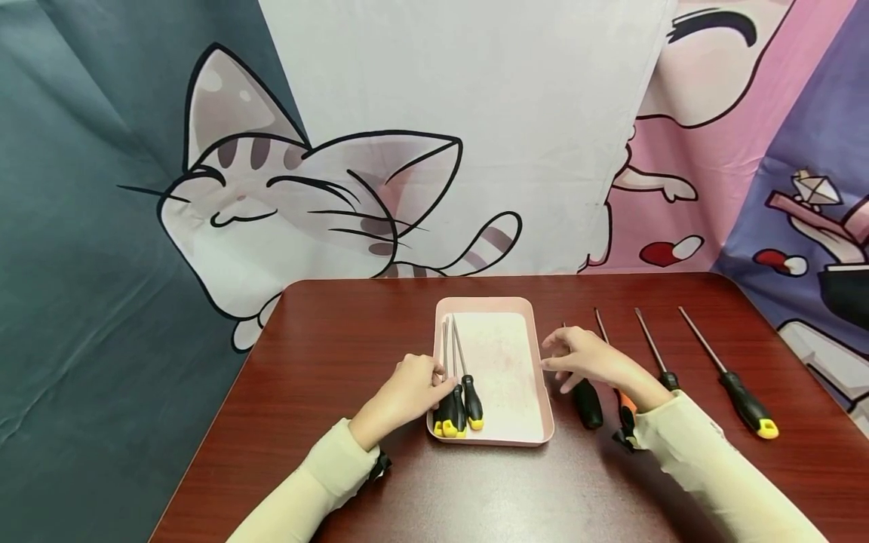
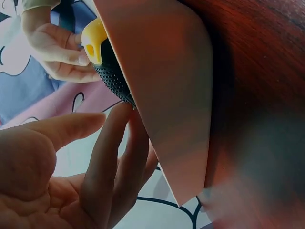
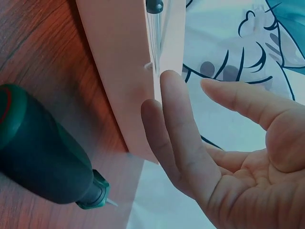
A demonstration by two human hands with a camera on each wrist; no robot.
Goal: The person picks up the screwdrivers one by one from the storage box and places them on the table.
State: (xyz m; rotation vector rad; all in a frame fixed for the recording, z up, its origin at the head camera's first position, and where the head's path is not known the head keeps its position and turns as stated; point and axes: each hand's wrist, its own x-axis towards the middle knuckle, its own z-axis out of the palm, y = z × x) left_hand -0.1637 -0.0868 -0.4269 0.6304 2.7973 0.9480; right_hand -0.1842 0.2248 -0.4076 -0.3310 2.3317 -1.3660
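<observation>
Several screwdrivers (image 1: pixel 473 403) with black-and-yellow handles lie side by side along the left of a pink-rimmed tray (image 1: pixel 541 400), shafts pointing away. My left hand (image 1: pixel 407 388) is at the tray's left rim, over the handles. In the left wrist view its fingertips are right at the rim beside a black handle (image 2: pixel 112 78), thumb apart from the fingers. My right hand (image 1: pixel 587 358) hovers at the tray's right edge with loosely bent fingers and nothing between them. Near it a dark green-handled screwdriver (image 3: pixel 45 148) lies on the table, its shaft partly hidden by the hand in the head view.
Right of the tray, an orange-and-black screwdriver (image 1: pixel 626 411) lies partly behind my right wrist. Beyond it are a black-handled screwdriver (image 1: pixel 653 339) and a black-and-yellow one (image 1: pixel 745 403). A cartoon-printed cloth (image 1: pixel 557 151) hangs behind the reddish-brown table (image 1: pixel 326 324).
</observation>
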